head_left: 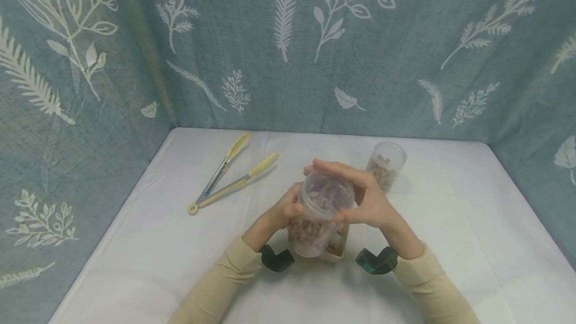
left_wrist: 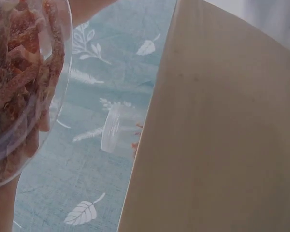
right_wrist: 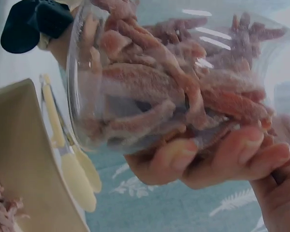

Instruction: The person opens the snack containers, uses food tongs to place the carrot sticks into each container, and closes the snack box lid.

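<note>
My left hand (head_left: 283,209) grips a clear plastic jar (head_left: 310,236) from its left side, with fingertips (right_wrist: 181,152) curled round the wall. Reddish-brown dried meat strips (right_wrist: 145,82) show through the plastic. At the top, my right hand (head_left: 371,204) holds the translucent round lid (head_left: 327,194) by its rim, thumb at the near side and fingers at the far side. The jar tilts and partly covers a beige box (head_left: 332,257), whose plain wall (left_wrist: 222,121) fills much of the left wrist view. Some meat pieces (right_wrist: 2,208) lie inside that box.
Behind my right hand a second clear jar (head_left: 387,164) stands, part-filled with brownish pieces. Spread tongs (head_left: 225,184) with pale yellow tips lie on the white tablecloth (head_left: 148,244) to the left. A blue-green leaf-print curtain (head_left: 252,49) hangs behind and at both sides.
</note>
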The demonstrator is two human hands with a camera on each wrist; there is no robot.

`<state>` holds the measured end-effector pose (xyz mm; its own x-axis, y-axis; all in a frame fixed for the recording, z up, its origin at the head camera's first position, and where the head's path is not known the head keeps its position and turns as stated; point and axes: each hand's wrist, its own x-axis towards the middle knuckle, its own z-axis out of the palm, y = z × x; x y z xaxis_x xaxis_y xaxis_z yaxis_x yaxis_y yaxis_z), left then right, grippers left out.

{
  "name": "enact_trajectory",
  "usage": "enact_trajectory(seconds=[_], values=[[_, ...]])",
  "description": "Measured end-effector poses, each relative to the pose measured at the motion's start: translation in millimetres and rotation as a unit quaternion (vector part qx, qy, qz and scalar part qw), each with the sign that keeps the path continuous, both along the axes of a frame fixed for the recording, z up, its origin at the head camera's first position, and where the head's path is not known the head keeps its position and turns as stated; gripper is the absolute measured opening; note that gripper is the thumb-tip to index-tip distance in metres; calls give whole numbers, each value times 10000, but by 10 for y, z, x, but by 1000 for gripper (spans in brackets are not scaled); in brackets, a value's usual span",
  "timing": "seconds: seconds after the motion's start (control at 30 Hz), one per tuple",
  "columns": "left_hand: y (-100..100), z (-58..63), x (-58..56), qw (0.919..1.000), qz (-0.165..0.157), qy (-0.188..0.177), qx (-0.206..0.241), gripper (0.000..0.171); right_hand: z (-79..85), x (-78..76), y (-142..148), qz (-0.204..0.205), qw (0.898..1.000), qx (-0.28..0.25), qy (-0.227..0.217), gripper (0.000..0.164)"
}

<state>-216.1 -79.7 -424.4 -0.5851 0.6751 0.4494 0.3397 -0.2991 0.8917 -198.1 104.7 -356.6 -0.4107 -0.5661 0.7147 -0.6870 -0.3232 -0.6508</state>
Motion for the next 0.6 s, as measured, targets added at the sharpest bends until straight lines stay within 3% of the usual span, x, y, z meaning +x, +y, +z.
enact_trajectory(seconds=[0.6], values=[[-3,-39,-25,9999,123,-6,58,113,-10,-8,25,-75,9999,100,-81,74]])
